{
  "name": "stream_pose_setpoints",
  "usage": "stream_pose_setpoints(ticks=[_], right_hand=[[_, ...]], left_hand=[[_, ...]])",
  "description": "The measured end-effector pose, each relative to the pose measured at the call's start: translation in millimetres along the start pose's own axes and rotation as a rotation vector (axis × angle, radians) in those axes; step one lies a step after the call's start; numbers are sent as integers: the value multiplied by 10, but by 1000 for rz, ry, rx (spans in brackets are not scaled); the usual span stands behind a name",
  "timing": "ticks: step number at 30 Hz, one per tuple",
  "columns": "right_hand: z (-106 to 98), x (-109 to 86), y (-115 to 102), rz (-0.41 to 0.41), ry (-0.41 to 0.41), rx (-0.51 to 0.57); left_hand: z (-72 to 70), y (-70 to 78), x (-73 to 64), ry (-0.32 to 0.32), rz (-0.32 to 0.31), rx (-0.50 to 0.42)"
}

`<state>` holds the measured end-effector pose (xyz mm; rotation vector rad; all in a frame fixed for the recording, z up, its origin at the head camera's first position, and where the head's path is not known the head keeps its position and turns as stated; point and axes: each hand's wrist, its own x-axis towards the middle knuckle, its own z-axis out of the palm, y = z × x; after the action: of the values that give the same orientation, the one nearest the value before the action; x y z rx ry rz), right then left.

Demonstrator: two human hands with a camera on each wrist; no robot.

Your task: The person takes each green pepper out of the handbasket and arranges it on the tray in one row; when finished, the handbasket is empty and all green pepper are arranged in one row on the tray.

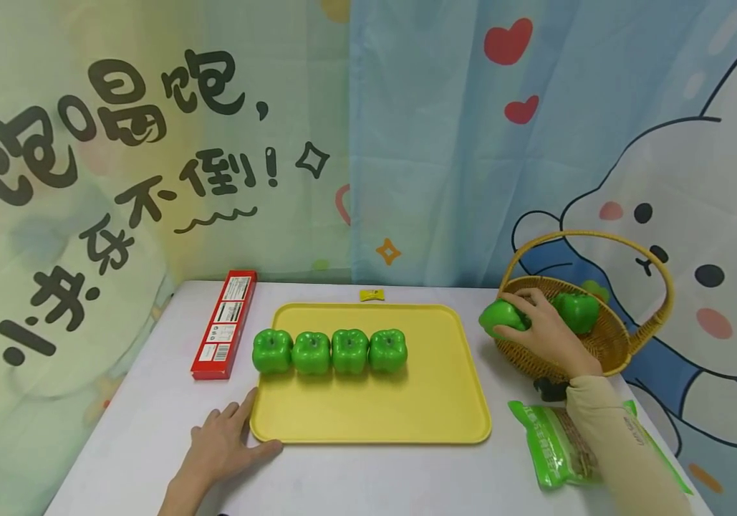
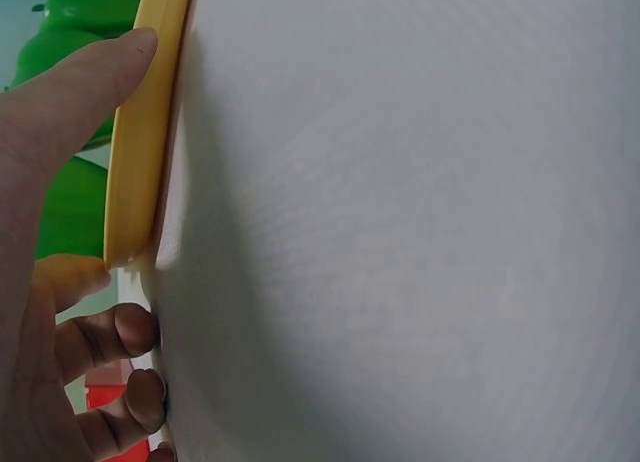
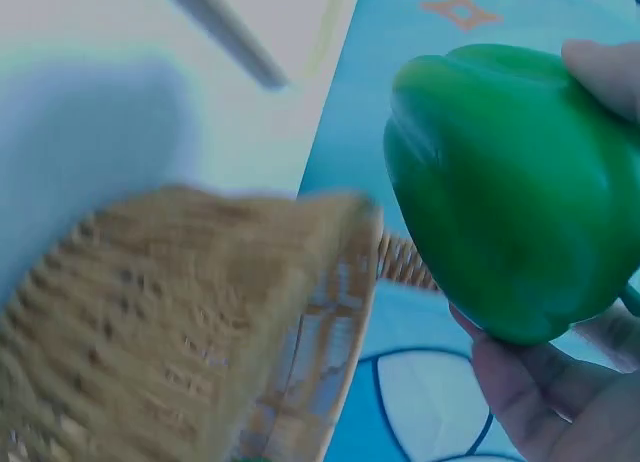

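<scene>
A green bell pepper [image 3: 510, 192] is gripped between the thumb and fingers of my right hand [image 1: 545, 330], over the left rim of a wicker basket [image 1: 616, 351]. Inside the basket lies another green bell pepper [image 1: 577, 312]. On the yellow tray [image 1: 368, 423], several green bell peppers [image 1: 350, 351] stand in a row along the left and middle. My left hand [image 1: 223, 443] is at the tray's lower left corner, its thumb [image 2: 125, 62] touching the rim and its fingers spread along the side.
Left of the tray lies a long red box [image 1: 225, 326]. A small yellow packet [image 1: 372, 294] sits behind the tray. Under my right forearm is a green and clear plastic bag [image 1: 551, 444], with a small black object [image 1: 550, 389] beside the basket. A printed curtain [image 1: 420, 143] hangs behind the table.
</scene>
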<state>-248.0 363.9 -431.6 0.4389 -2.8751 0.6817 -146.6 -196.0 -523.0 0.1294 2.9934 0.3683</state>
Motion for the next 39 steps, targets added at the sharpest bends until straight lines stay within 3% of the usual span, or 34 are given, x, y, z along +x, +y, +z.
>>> stream_pose_setpoints(ticks=[4,7,13,18,25,28,39], right_hand=[[130,32,-141,-85,15,2],[220,53,-245,-103,-11,5],[406,65,-432,-91,-73,15],[596,81,-512,-94,-68,12],[817,104,-579,22,-135,92],[890,112,-602,34,-153,115],[1068,158,-680,-24,-199,141]], left_hand=[[10,-6,6,10,7,1],[10,-7,8,11,7,2],[6,-1,14,-8,-4,1],[3,-1,14,-15,-10,-1],[0,-2,16,-13,-10,0],[-4,-1,21,-17,-14,-4],[1,-7,23,-10,-3,-10]])
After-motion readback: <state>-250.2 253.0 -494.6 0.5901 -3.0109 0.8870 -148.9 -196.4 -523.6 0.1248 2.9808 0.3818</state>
